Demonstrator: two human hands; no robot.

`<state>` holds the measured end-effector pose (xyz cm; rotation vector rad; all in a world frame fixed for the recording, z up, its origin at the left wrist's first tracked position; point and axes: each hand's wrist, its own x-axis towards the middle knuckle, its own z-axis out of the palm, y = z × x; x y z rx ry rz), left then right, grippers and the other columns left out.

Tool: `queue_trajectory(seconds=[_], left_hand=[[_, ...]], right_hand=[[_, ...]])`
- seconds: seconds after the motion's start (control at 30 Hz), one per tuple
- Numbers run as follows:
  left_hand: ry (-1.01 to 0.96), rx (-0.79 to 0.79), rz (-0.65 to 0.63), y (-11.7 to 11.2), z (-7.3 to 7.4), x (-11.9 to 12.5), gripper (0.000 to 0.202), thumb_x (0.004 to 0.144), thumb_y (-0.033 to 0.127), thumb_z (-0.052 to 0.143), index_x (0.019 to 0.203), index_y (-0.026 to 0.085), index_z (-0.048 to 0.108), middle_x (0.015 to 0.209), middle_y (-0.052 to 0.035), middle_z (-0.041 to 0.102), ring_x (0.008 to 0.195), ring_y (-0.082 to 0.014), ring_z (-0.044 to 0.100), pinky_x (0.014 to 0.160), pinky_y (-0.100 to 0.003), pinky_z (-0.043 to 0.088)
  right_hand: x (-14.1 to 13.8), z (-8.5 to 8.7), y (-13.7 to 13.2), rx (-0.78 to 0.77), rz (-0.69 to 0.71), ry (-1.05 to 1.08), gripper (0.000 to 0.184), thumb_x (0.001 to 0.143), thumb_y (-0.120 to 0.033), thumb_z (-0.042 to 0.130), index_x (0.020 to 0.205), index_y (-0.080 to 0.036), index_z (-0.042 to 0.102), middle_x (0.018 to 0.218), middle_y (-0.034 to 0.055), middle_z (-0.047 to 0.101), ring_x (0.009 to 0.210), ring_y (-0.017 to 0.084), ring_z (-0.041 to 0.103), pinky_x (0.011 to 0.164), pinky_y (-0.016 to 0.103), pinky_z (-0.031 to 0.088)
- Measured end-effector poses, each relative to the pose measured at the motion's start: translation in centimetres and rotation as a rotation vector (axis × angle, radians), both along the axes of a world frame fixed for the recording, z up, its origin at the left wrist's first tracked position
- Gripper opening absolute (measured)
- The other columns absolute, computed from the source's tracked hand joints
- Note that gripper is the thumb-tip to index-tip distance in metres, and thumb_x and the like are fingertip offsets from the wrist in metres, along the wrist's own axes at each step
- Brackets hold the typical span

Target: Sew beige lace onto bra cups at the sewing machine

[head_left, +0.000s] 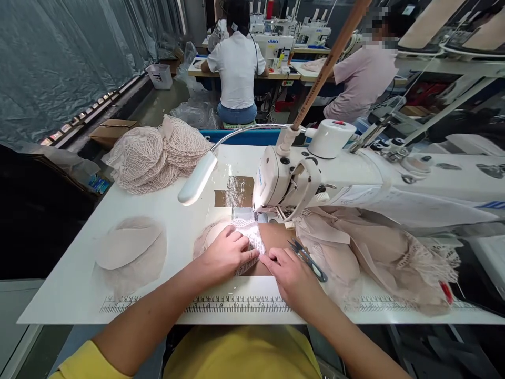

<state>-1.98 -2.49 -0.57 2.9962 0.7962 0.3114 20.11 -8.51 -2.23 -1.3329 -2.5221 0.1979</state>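
My left hand (226,254) lies on a pale pink lace cup piece (249,231) in front of the sewing machine head (282,181), fingers pressed down on the fabric. My right hand (291,273) rests beside it, fingertips pinching the lace edge, with a small thread snip (307,258) lying across it. The needle area is just beyond the fabric.
A pile of lace cups (158,155) sits at the table's back left, and flat beige cup pads (128,247) lie at the left. Sewn pieces (379,258) are heaped at the right under the machine arm. A gooseneck lamp (197,179) hangs over the table. Two people sit at machines behind.
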Motion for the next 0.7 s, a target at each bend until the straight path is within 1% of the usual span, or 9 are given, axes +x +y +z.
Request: queue_trajectory(seconds=[0.13,0.23,0.37,0.47,0.57,0.63,0.7], left_hand=[[0.054,0.019,0.026,-0.1,0.5,0.1,0.031,0.089,0.016,0.050,0.117,0.023,0.057,0.080,-0.0037,0.053,0.075,-0.0192,0.044,0.082,-0.040,0.032],[0.074,0.022,0.033,-0.1,0.5,0.2,0.033,0.090,0.016,0.048,0.121,0.024,0.055,0.081,-0.0041,0.052,0.076,-0.0198,0.044,0.082,-0.040,0.032],[0.085,0.024,0.032,-0.1,0.2,0.4,0.032,0.091,0.017,0.047,0.121,0.023,0.056,0.082,-0.0046,0.052,0.077,-0.0201,0.045,0.082,-0.041,0.032],[0.082,0.014,0.033,-0.1,0.0,0.4,0.034,0.090,0.014,0.047,0.122,0.023,0.056,0.083,-0.0051,0.053,0.078,-0.0203,0.046,0.083,-0.041,0.033],[0.042,0.003,0.025,0.0,0.0,0.4,0.034,0.091,0.014,0.047,0.123,0.022,0.056,0.093,-0.0081,0.057,0.087,-0.0226,0.049,0.084,-0.041,0.036],[-0.003,-0.015,0.003,0.0,0.0,0.4,0.032,0.093,0.017,0.045,0.123,0.022,0.056,0.106,-0.0108,0.058,0.096,-0.0237,0.050,0.084,-0.039,0.038],[-0.030,-0.051,-0.014,0.1,0.0,0.3,0.032,0.094,0.018,0.044,0.123,0.021,0.057,0.117,-0.0112,0.057,0.098,-0.0229,0.050,0.082,-0.036,0.041]], right_hand=[[-0.2,0.1,0.1,0.001,-0.013,0.022,0.049,0.078,0.003,0.038,0.118,-0.016,0.060,0.090,0.0077,0.056,0.078,0.020,0.043,0.072,0.030,0.039],[-0.2,0.4,0.1,-0.002,-0.009,0.029,0.049,0.078,0.003,0.038,0.117,-0.016,0.060,0.090,0.0079,0.057,0.078,0.020,0.045,0.072,0.030,0.041],[0.1,1.2,0.5,-0.068,0.015,0.051,0.048,0.077,0.003,0.039,0.116,-0.016,0.061,0.090,0.0079,0.058,0.080,0.019,0.048,0.072,0.029,0.042],[0.4,1.7,1.0,-0.123,0.018,0.077,0.043,0.082,0.001,0.037,0.113,-0.015,0.062,0.089,0.0077,0.058,0.078,0.018,0.050,0.069,0.027,0.042],[0.4,1.8,1.6,-0.118,-0.008,0.049,0.043,0.085,-0.001,0.036,0.117,-0.014,0.061,0.091,0.0085,0.059,0.079,0.018,0.051,0.069,0.028,0.043],[0.2,1.7,1.9,-0.098,-0.018,-0.010,0.046,0.082,0.002,0.037,0.118,-0.014,0.062,0.090,0.0085,0.059,0.078,0.019,0.050,0.070,0.029,0.042],[-0.1,1.5,2.0,-0.086,-0.017,-0.067,0.047,0.079,0.003,0.038,0.116,-0.013,0.063,0.088,0.0082,0.058,0.077,0.020,0.049,0.069,0.029,0.042]])
